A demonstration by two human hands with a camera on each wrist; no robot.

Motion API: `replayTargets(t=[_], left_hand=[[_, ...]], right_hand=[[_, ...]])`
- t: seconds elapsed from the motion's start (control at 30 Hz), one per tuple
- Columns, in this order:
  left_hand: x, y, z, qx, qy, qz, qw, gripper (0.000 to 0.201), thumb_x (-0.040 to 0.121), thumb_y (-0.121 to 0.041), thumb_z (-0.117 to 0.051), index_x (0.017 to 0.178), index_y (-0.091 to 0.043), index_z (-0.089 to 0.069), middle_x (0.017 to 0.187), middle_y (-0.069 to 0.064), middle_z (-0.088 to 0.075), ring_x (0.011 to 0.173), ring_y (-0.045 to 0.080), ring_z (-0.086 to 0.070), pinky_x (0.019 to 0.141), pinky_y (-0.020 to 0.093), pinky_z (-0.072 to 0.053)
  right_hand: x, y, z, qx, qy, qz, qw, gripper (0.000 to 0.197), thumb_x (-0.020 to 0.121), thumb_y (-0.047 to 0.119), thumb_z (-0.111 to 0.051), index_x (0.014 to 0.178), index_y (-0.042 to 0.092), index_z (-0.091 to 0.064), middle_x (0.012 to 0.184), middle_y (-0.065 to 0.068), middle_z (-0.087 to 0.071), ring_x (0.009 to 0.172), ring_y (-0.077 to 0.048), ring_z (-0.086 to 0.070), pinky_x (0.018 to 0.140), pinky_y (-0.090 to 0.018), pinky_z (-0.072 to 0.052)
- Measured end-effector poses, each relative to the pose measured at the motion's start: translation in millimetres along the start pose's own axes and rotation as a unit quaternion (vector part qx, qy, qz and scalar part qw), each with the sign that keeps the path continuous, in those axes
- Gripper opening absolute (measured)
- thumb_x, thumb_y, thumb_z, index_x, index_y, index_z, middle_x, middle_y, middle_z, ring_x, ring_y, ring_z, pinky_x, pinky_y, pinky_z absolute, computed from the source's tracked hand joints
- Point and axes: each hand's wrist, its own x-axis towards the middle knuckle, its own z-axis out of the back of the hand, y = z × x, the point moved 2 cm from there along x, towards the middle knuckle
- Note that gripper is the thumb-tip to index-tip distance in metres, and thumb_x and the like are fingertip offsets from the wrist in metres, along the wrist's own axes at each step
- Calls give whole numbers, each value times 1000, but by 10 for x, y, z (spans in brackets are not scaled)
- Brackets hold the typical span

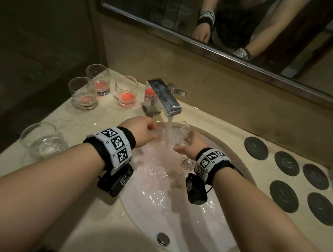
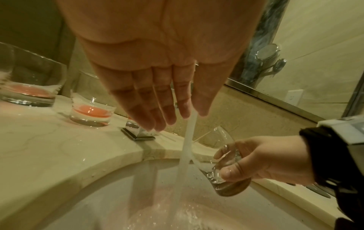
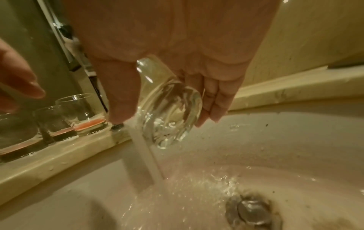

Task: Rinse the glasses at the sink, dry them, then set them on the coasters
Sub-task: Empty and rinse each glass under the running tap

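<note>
right hand (image 1: 191, 143) grips glass (image 1: 179, 135) round its body; long axis tilted, mouth up toward faucet (image 1: 164, 96) stream, water inside. left hand (image 1: 142, 131) slack, holding nothing. counter tumbler (image 1: 126, 93) contains pink liquid.
</note>
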Motion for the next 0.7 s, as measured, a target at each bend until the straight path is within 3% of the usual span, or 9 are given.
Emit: replayTargets(t=[0.07,0.17,0.33,0.7], left_hand=[[4,59,15,0,0,8,1000,28,90,-31,-58,116,-20,-60,122,-1,-59,106,16,-57,88,26,-42],[12,129,36,2,-3,17,1000,28,90,-30,-58,116,-20,-59,121,-1,-59,107,16,-56,86,24,-39],[35,182,35,3,0,22,1000,27,90,-29,-58,116,-20,-60,121,-1,-59,107,16,-56,84,23,-38],[35,118,33,20,4,6,1000,28,90,-31,-57,116,-22,-59,124,0,-55,108,17,-55,87,26,-40]], right_hand=[[58,26,-95,33,-4,3,999,77,77,23,-77,136,12,-29,127,-9,-53,105,-22,-55,90,-33,-48],[130,40,-199,60,-13,20,998,77,76,18,-77,135,11,-29,124,-8,-52,99,-17,-49,86,-34,-46],[188,19,-245,55,-36,29,997,78,76,26,-77,135,15,-28,130,-8,-51,117,-26,-51,98,-41,-44],[126,-17,-186,81,-26,65,994,77,76,19,-77,135,12,-28,121,-1,-48,110,-17,-47,91,-30,-41]])
